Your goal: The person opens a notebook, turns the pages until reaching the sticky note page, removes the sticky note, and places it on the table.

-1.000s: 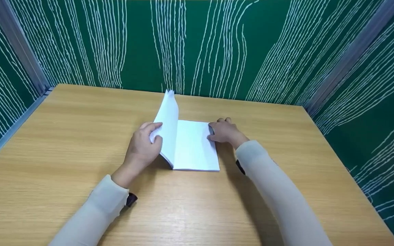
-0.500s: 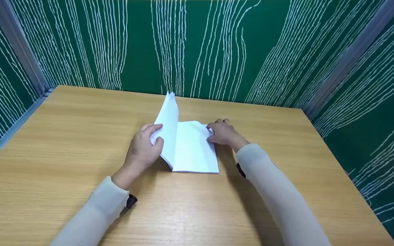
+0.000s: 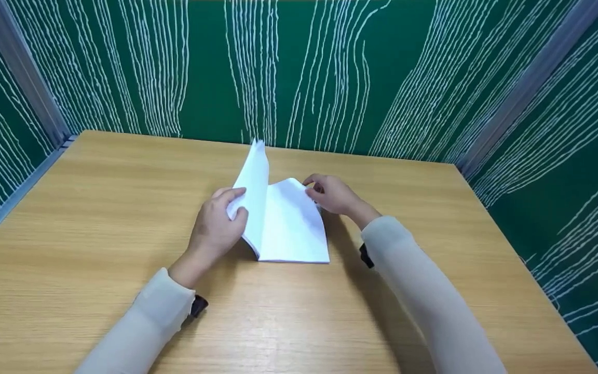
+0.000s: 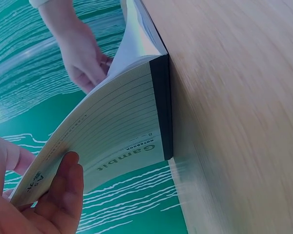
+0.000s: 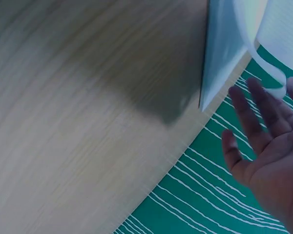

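Note:
A notebook with white pages lies open on the table, its left part raised upright. My left hand holds that raised cover and its pages, thumb on the inner side and fingers behind. In the left wrist view the notebook's printed cover shows the word "Gambit" and a dark spine. At the far right corner, my right hand pinches the edge of a page, which curves up off the stack. In the right wrist view the lifted page bends between thumb and fingers of the right hand.
The wooden table spreads out around the notebook. Green panels with wavy white lines stand behind it and on both sides, with grey posts at the corners.
My right hand has moved slightly left and up from the notebook's right edge, lifting a page by its far corner. The left hand keeps its hold on the raised part.

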